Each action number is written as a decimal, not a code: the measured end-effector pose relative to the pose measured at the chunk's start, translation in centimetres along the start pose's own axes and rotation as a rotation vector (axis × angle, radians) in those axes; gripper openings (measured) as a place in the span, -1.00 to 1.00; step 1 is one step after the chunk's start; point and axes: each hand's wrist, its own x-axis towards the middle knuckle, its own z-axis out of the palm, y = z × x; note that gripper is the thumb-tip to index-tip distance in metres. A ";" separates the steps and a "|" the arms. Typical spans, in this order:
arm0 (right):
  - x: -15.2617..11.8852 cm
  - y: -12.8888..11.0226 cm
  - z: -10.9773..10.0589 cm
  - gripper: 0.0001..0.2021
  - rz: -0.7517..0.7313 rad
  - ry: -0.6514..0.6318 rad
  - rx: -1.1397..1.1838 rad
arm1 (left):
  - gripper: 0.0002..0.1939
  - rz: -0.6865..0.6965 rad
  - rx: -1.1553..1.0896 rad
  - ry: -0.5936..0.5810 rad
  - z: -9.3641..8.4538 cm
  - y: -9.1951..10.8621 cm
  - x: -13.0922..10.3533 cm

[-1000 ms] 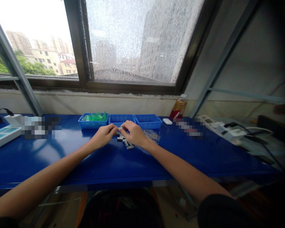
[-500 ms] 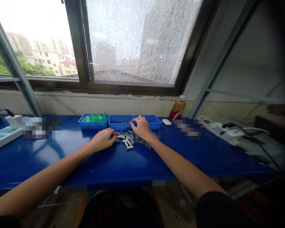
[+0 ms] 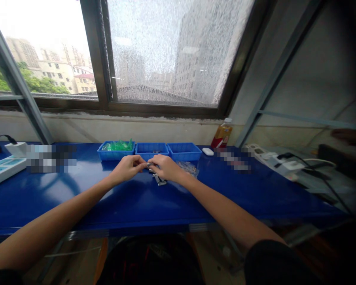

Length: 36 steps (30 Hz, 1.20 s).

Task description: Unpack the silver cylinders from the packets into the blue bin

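My left hand (image 3: 129,169) and my right hand (image 3: 165,168) meet over the blue table, fingertips almost touching. A small silver metal piece (image 3: 150,164) shows between them, pinched by my left fingers. My right hand is also closed in a pinch; its fingers hide whatever is in it. Under and in front of my right hand lies a pile of short silver metal pieces (image 3: 159,180), partly covered by that hand. Beside its wrist is a clear plastic bag (image 3: 189,168) with small parts in it.
Behind my hands stand three blue bins: a left bin (image 3: 101,156) with green translucent pieces, a middle bin (image 3: 142,152) with a few small dark parts, and a right bin (image 3: 185,152). Farther right are a white case (image 3: 208,152) and a bottle (image 3: 222,134). A power strip (image 3: 2,170) lies left.
My right hand has come back from the middle bin, down and left to my left hand. My left hand has risen slightly, a silver piece now at its fingertips.
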 end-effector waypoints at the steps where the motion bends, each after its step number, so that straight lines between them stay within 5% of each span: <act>1: 0.0 0.0 0.0 -0.87 -0.020 -0.002 -0.027 | -0.79 -0.005 -0.017 -0.013 0.0 0.0 0.0; 7: 0.0 -0.3 -0.2 -0.86 0.009 0.015 -0.010 | -0.80 0.034 -0.003 0.049 -0.2 0.3 -0.1; 10: 0.1 -0.2 -0.5 -0.84 0.052 0.025 0.065 | -0.84 0.191 0.145 0.158 -0.4 0.9 -0.4; 14: 0.1 -0.1 -0.8 -0.80 0.065 -0.018 0.211 | -0.81 0.356 0.278 0.153 -0.3 1.2 -0.5; 23: 0.2 -1.3 -0.9 -0.79 0.221 0.075 0.251 | -0.77 0.226 0.280 0.300 0.2 0.8 -0.2; 29: 0.0 1.0 -1.3 -0.80 0.229 0.178 -0.096 | -0.65 0.169 0.317 0.109 1.2 0.3 -0.2; 36: -0.5 4.3 -1.3 -0.76 0.504 0.210 -0.323 | -0.29 0.473 0.634 -0.286 3.4 0.8 1.1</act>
